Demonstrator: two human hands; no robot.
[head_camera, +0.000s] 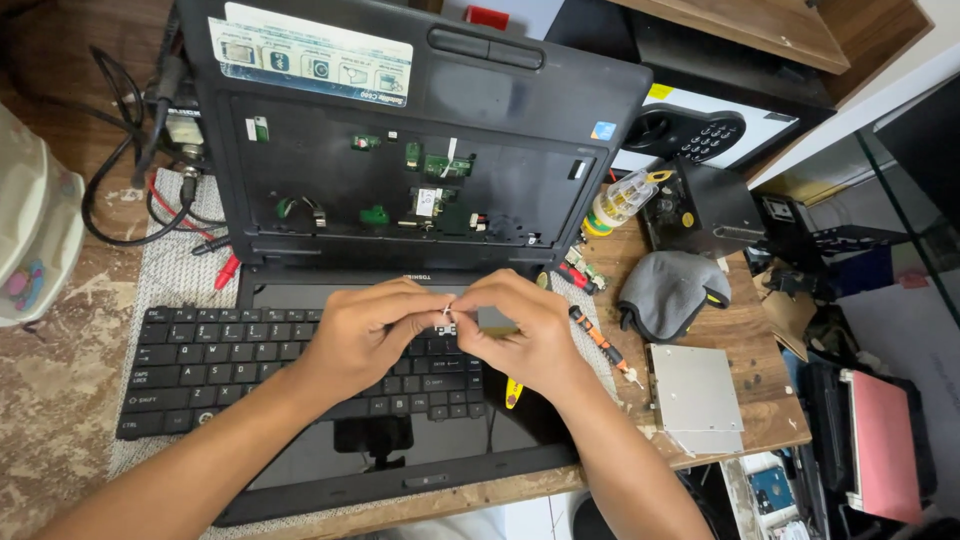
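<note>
A black laptop (420, 180) lies open and upside-down to me, its keyboard bay bare with green circuit parts showing. The removed black keyboard (230, 365) rests over the laptop's screen in front of me. My left hand (365, 335) and my right hand (525, 335) meet above the keyboard's upper edge. Together the fingertips pinch a small pale strip, likely the keyboard's ribbon cable (447, 312). Most of that strip is hidden by my fingers.
An orange-handled screwdriver (598, 343) lies right of my hands, beside a grey cloth (668, 290) and a silver flat drive (695, 395). A screwdriver-bit holder (622, 198) stands at the laptop's right. Black and red cables (150, 190) trail at the left. The wooden table edge (780, 430) drops off right.
</note>
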